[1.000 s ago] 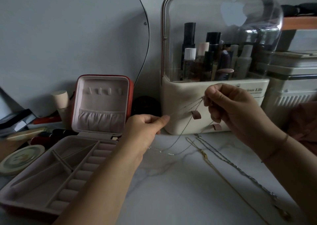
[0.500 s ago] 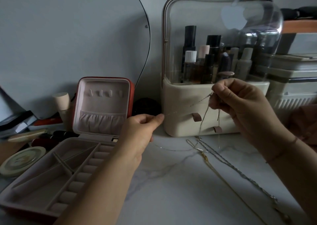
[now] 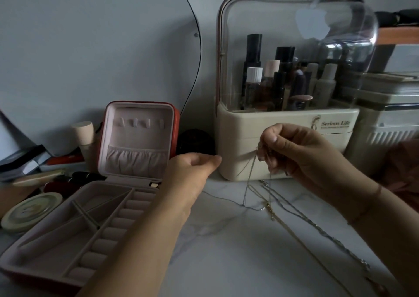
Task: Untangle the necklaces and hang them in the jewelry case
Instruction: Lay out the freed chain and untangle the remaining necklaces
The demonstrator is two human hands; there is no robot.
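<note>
Head view: a thin chain [image 3: 249, 179] is pinched between the thumb and curled fingers of the right grip [image 3: 301, 156], which is raised in front of the cream base of a cosmetics organiser [image 3: 283, 124]. Several fine strands are seen hanging from that pinch down to the marble bench [image 3: 226, 262]. One strand is laid slack across the bench towards the left grip [image 3: 192, 172]. The left grip is held just right of the jewelry case [image 3: 136, 138], with the thumb pressed against the forefinger. Whether the strand is caught between those fingertips cannot be told.

The jewelry case is set open at the left of the bench, its lid stood upright and its divided tray laid flat. A row of small hooks [image 3: 138, 122] is shown near the top of the lid, above a gathered pocket.

Two more necklaces are stretched out on the bench below the right grip: a gold chain [image 3: 270, 211] and, just beside it, a twisted silver chain [image 3: 340, 244].
</note>
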